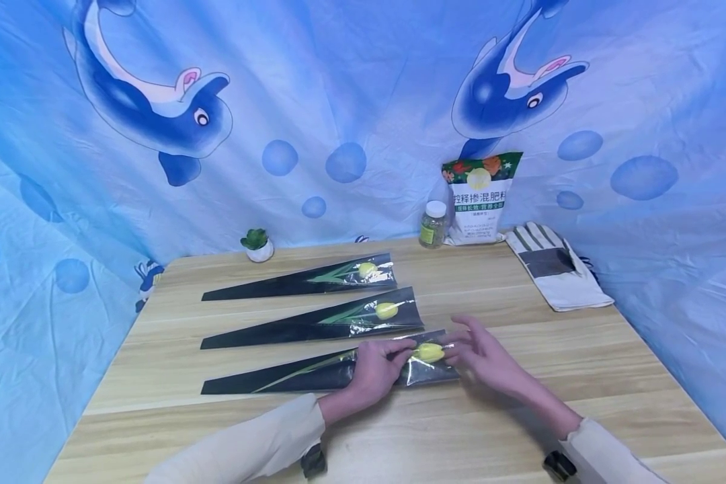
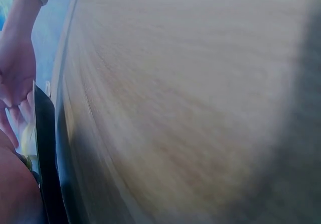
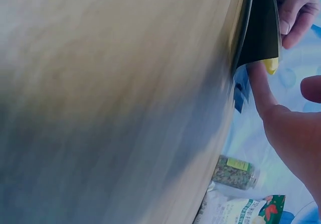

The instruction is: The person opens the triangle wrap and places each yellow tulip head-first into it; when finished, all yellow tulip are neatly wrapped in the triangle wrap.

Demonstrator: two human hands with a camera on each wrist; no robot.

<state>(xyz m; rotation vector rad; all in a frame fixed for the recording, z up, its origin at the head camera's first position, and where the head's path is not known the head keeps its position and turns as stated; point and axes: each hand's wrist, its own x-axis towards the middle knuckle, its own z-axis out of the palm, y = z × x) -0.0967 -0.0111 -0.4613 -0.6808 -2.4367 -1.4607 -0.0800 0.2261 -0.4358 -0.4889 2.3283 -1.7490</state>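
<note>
Three yellow tulips in black-and-clear sleeves lie side by side on the wooden table. On the nearest sleeve, my left hand lies across the middle, its fingers curled over the sleeve's edge just left of the yellow bud. My right hand touches the sleeve's wide open end with straight fingers. In the right wrist view one right fingertip sits beside the bud, and the left hand grips the black sleeve. The left wrist view shows the sleeve edge-on and the right hand.
The two other sleeved tulips lie farther back. Along the back edge stand a small potted plant, a jar and a fertiliser bag. A work glove lies at the back right. A blue dolphin cloth hangs behind.
</note>
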